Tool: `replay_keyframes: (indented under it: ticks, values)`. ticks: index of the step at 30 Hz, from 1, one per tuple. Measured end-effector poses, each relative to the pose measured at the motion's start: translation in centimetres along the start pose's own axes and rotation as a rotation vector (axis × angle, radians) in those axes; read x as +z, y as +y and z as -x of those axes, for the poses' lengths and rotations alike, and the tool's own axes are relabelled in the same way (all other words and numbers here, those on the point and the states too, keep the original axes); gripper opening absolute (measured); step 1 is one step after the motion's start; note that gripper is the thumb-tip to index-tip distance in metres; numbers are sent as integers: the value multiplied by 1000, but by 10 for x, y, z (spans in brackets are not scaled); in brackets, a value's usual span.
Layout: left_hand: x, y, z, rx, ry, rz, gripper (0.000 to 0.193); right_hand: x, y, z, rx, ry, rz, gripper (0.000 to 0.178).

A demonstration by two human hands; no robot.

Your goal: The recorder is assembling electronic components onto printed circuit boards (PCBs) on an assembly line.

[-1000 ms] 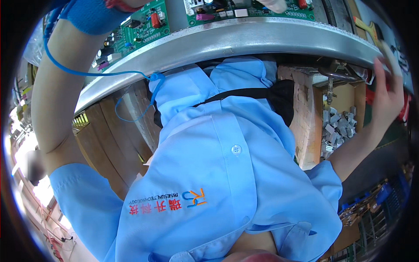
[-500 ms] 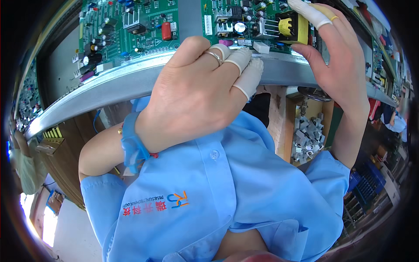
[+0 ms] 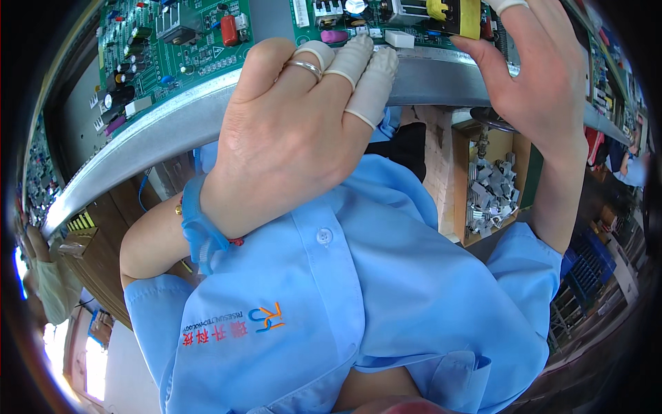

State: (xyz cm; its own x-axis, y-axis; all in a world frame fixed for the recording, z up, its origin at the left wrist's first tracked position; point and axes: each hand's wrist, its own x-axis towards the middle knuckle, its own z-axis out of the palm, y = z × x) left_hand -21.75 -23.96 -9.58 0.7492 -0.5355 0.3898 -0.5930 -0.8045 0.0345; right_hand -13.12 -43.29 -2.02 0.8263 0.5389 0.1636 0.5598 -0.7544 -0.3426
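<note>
My left hand (image 3: 289,134) is bent over the near edge of a green circuit board (image 3: 308,38), with white finger cots on several fingers. Its fingertips press together beside a purple component (image 3: 334,36) and a white block-shaped part (image 3: 400,39). Its thumb is hidden, and I cannot make out what the fingers hold. My right hand (image 3: 541,93) reaches round a yellow-wrapped transformer (image 3: 471,19) on the same board. The right thumb touches the transformer's near corner, while the other fingertips lie beyond the picture's top edge.
A second green board (image 3: 207,58) with a red capacitor (image 3: 229,30) stands to the left. A grey metal rail (image 3: 448,77) runs along the front of both boards. Below it, at right, a box (image 3: 460,186) holds loose metal parts (image 3: 493,193). Another person's sleeve (image 3: 54,286) shows far left.
Boards and rail sit higher and further left in the picture. My left fingertips have come a little further in over the board's edge. My right thumb stays at the transformer.
</note>
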Motion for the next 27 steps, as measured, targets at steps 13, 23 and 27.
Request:
replay_keyframes:
  ticks: [13, 23, 27]
  values:
    - [-1, 0, 2, 14, -7, -13, 51, 3, 1, 11, -305, 26, 249, 49]
    - [-5, -2, -1, 10, 4, 53, 51, -2, 13, 2, -233, -29, 203, 43]
    - [-7, -3, -2, 7, -13, 76, 51, 5, 31, 0, -367, 26, 299, 53]
